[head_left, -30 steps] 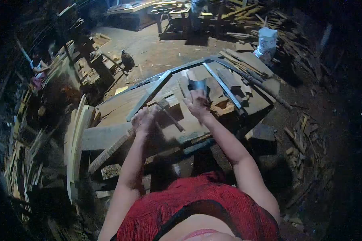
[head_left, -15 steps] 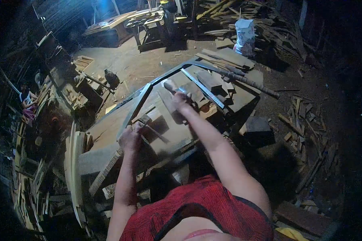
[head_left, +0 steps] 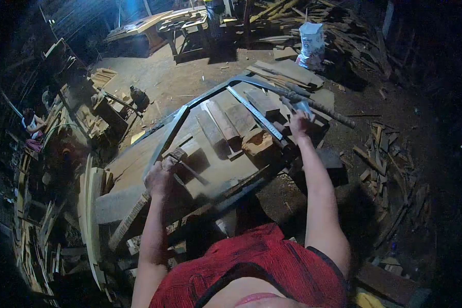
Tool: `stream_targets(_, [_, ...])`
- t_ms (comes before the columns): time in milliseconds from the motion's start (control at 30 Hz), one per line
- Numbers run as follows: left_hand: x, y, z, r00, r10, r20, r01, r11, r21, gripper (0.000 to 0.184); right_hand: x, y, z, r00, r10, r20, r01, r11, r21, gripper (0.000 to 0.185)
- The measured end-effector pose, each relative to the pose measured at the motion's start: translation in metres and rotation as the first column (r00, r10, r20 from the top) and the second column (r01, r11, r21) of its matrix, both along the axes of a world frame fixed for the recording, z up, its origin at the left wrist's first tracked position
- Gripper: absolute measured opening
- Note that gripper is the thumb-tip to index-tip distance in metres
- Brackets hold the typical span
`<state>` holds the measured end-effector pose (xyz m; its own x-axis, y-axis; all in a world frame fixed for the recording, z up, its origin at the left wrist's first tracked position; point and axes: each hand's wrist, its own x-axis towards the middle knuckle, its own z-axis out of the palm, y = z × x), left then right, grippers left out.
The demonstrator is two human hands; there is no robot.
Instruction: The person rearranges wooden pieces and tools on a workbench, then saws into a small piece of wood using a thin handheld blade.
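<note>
My left hand [head_left: 160,177] is closed at the near left of the workbench [head_left: 133,169], around a long narrow strip [head_left: 173,134] that slants across the bench. Beside its fingertips is a wooden block on a thin stick [head_left: 191,171]; whether the fingers also grip this is unclear. On the right side, my right hand [head_left: 301,124] is closed on a bluish-grey object [head_left: 304,108], blurred and partly covered. Between the hands lie a metal ruler [head_left: 255,113], a wooden board [head_left: 222,122] and a brown wood block [head_left: 259,141].
A dark curved bar [head_left: 205,96] runs along the bench's far side. A white sack [head_left: 311,46] stands beyond it, near piled wood scraps. Long boards [head_left: 93,205] lean at the left. Another person [head_left: 33,126] sits far left. Offcuts [head_left: 382,154] litter the floor at right.
My right hand has moved right, from over the boards to the bench's right side, uncovering the board and wood block. My left hand has shifted slightly left and nearer.
</note>
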<state>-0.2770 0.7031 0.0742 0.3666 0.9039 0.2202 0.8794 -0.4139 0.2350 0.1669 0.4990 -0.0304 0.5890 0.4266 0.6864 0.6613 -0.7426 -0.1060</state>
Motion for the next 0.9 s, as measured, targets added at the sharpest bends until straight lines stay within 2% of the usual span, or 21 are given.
stream_targets(100, [0.003, -0.004, 0.002, 1.000, 0.015, 0.016, -0.015, 1.000, 0.011, 0.051, 0.000, -0.029, -0.016, 0.995, -0.018, -0.100, 0.018, 1.000, -0.004, 0.017])
stream_targets(133, [0.004, -0.004, 0.003, 1.000, 0.013, 0.011, -0.013, 1.000, 0.010, 0.051, -0.004, -0.030, -0.013, 0.979, -0.130, -0.157, 0.141, 0.988, 0.063, 0.018])
stream_targets(167, [0.004, -0.004, 0.004, 1.000, 0.022, 0.013, -0.022, 1.000, -0.018, 0.050, 0.000, -0.035, -0.017, 0.978, -0.132, -0.162, 0.143, 0.988, 0.062, 0.018])
stream_targets(233, [0.005, -0.005, 0.006, 1.000, 0.029, 0.012, -0.028, 0.999, -0.046, 0.049, 0.017, -0.054, -0.028, 0.974, 0.047, -0.221, 0.000, 0.978, 0.207, 0.018])
stream_targets(267, [0.005, -0.006, 0.007, 1.000, 0.019, 0.004, -0.018, 0.999, -0.041, 0.048, 0.034, -0.052, -0.049, 0.988, 0.062, -0.141, 0.006, 0.899, 0.438, 0.019])
stream_targets(300, [0.005, -0.006, 0.007, 1.000, 0.009, -0.003, -0.010, 0.999, -0.036, 0.047, 0.043, -0.056, -0.046, 0.988, 0.061, -0.144, 0.009, 0.898, 0.440, 0.019])
stream_targets(367, [0.004, -0.005, 0.007, 0.999, -0.012, -0.033, 0.012, 1.000, -0.025, 0.045, 0.057, -0.062, -0.035, 0.871, 0.213, -0.442, 0.014, 0.890, 0.456, 0.019])
stream_targets(400, [0.004, -0.005, 0.007, 0.998, -0.034, -0.059, 0.033, 0.999, -0.017, 0.044, 0.066, -0.062, -0.035, 0.868, 0.091, -0.488, 0.111, 0.923, 0.369, 0.018])
stream_targets(433, [0.002, -0.006, 0.007, 0.998, -0.033, -0.061, 0.033, 0.999, -0.015, 0.044, 0.077, -0.066, -0.045, 0.867, 0.093, -0.490, 0.111, 0.922, 0.371, 0.018])
stream_targets(500, [0.001, -0.010, 0.009, 0.988, -0.136, -0.069, 0.137, 0.990, 0.012, 0.042, 0.092, -0.072, -0.062, 0.957, 0.125, -0.260, 0.024, 0.863, 0.504, 0.017])
stream_targets(533, [0.003, -0.008, 0.008, 0.988, -0.136, -0.068, 0.138, 0.990, 0.015, 0.042, 0.089, -0.075, -0.063, 0.987, 0.082, -0.140, -0.001, 0.868, 0.496, 0.021])
stream_targets(567, [0.004, -0.004, 0.005, 0.995, -0.068, -0.077, 0.068, 0.998, -0.005, 0.042, 0.087, -0.081, -0.064, 0.987, 0.081, -0.141, 0.000, 0.867, 0.498, 0.021])
stream_targets(600, [0.004, -0.001, 0.003, 0.996, -0.001, -0.090, -0.001, 1.000, -0.024, 0.042, 0.068, -0.087, -0.042, 0.981, -0.101, -0.166, 0.148, 0.944, 0.295, 0.025])
stream_targets(633, [0.004, 0.000, 0.003, 0.995, -0.002, -0.095, 0.000, 1.000, -0.024, 0.042, 0.054, -0.088, -0.026, 0.947, -0.282, -0.152, 0.296, 0.952, 0.077, 0.030])
stream_targets(667, [0.003, 0.000, 0.002, 0.997, 0.002, -0.081, -0.003, 1.000, -0.022, 0.043, 0.052, -0.086, -0.029, 0.924, -0.364, -0.118, 0.378, 0.916, 0.133, 0.038])
stream_targets(700, [0.003, 0.000, 0.000, 0.998, 0.006, -0.066, -0.007, 1.000, -0.020, 0.044, 0.055, -0.086, -0.033, 0.923, -0.365, -0.120, 0.379, 0.916, 0.130, 0.038])
stream_targets(767, [0.000, 0.004, -0.006, 0.999, -0.001, -0.053, 0.001, 1.000, 0.001, 0.045, 0.064, -0.083, -0.035, 0.852, -0.050, -0.522, 0.313, 0.847, 0.429, 0.042])
stream_targets(833, [0.000, 0.005, -0.006, 0.999, -0.008, -0.041, 0.009, 1.000, 0.027, 0.046, 0.065, -0.080, -0.034, 0.823, -0.084, -0.561, 0.357, 0.846, 0.396, 0.047])
stream_targets(900, [0.001, 0.004, -0.004, 0.998, -0.002, -0.068, 0.002, 1.000, -0.004, 0.048, 0.056, -0.079, -0.030, 0.867, 0.045, -0.497, 0.260, 0.809, 0.527, 0.051])
